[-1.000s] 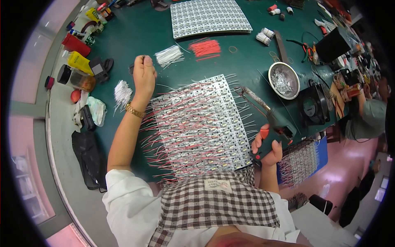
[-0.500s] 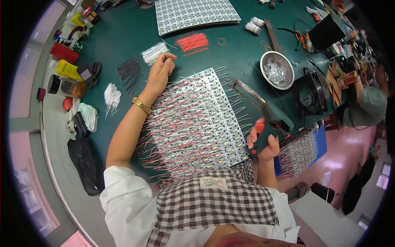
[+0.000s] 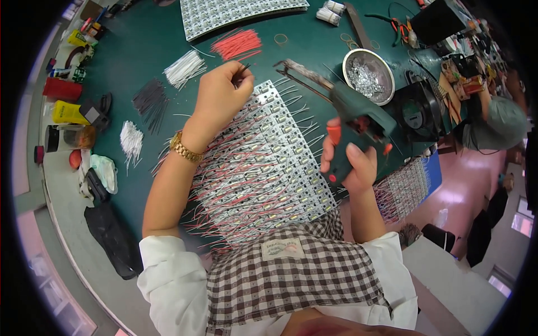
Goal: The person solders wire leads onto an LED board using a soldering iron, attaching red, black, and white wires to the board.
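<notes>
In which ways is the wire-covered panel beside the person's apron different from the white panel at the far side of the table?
The near panel bristles with red and white wires; the far panel shows none. The left hand is close to the near panel; no hand is near the far panel. Both are white, with rows of small parts, on the green table.

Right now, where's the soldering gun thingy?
In the head view, the soldering gun is right of centre, held in the right hand, below-left of the metal bowl.
</notes>
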Motion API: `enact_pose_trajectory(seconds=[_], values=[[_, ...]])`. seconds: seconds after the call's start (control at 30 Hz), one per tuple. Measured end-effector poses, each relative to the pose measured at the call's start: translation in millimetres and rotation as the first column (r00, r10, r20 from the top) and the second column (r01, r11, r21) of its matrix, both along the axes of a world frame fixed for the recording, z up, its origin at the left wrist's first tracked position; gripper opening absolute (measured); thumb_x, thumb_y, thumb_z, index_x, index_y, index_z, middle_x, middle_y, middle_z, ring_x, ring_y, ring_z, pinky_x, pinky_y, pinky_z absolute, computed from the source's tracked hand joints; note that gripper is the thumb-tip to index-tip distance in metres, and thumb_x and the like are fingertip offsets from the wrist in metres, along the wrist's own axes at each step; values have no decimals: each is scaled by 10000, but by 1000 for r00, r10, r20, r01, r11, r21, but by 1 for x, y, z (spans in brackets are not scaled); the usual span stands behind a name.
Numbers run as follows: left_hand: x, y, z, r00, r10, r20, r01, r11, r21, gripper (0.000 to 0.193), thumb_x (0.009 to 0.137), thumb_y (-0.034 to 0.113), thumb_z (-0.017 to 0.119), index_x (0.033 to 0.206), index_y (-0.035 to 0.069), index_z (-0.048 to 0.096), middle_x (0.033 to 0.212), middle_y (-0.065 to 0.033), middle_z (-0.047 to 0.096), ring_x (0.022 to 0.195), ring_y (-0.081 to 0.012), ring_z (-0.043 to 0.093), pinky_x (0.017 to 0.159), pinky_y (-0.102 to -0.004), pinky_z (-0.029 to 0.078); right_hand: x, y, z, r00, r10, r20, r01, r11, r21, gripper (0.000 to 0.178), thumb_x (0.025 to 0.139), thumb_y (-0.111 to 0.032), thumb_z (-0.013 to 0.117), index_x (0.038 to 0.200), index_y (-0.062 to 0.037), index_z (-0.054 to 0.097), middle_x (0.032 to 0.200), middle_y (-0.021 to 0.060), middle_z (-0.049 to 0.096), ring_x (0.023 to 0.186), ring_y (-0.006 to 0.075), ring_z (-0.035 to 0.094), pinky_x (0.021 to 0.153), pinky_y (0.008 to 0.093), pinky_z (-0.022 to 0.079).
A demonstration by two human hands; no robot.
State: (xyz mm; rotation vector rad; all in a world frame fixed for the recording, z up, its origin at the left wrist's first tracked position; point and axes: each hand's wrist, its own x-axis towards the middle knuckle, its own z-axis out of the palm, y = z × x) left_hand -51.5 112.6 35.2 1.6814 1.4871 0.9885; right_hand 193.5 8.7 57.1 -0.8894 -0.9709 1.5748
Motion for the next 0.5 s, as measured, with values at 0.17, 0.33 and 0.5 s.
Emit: enact_pose_trajectory(seconds=[0.17,0.33,0.5], values=[[8,10,-30,998,-31,-58,38,992,120,123,717,121,640,758,6,642,744,-121,611,666,-248,606,631,-341,478,-8,14,-17,1000,28,0,-28,999,-30,411,884,-215,551,1214,17,474,789,102,580,605,161,586,552,272,491],[6,12,-43,993,-21,-113,20,1000,-9,131,701,127,658,723,-1,641,729,-119,604,637,-229,600,615,-329,477,-11,9,-21,989,-5,145,13,998,-55,477,836,-268,579,1190,34,474,765,130,570,573,168,577,531,270,482],[8,10,-39,997,-6,-82,2,999,-50,100,713,56,636,727,-36,599,715,-50,563,601,-92,503,572,-232,426,-8,7,-18,969,75,236,-53,994,-99,491,828,-301,621,1169,24,486,719,106,563,574,150,552,523,262,443]])
